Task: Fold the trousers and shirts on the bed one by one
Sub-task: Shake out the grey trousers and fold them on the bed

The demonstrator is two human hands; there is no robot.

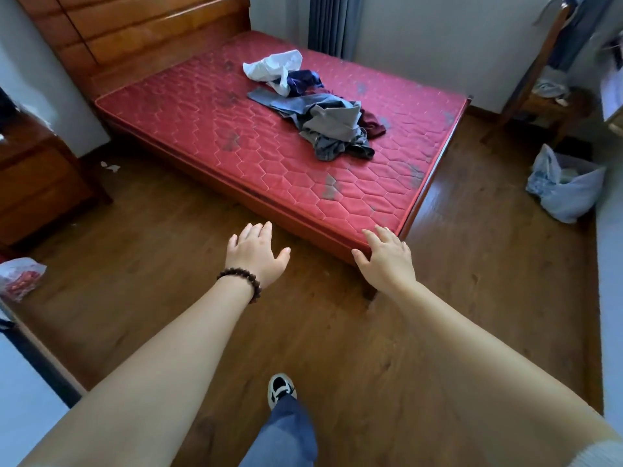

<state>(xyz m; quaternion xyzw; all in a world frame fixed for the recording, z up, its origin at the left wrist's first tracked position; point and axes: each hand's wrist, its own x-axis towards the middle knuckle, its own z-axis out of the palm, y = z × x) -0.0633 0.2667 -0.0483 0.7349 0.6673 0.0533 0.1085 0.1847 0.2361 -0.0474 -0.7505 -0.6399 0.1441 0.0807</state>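
A heap of crumpled clothes (323,119) lies on the red quilted mattress (202,109), toward its right half: grey and blue pieces, a dark navy one, a maroon one, and a white garment (273,67) at the far end. Both my arms stretch forward over the wooden floor, well short of the heap. My left hand (256,254), with a bead bracelet on the wrist, has its fingers spread and holds nothing. My right hand (387,257) is also spread and empty, seen in front of the mattress's near corner.
A wooden headboard (135,32) stands at the bed's far left, a wooden cabinet (37,183) at the left. A plastic bag (566,187) sits on the floor to the right, below a wooden chair (546,79). My shoe (279,389) is on the floor.
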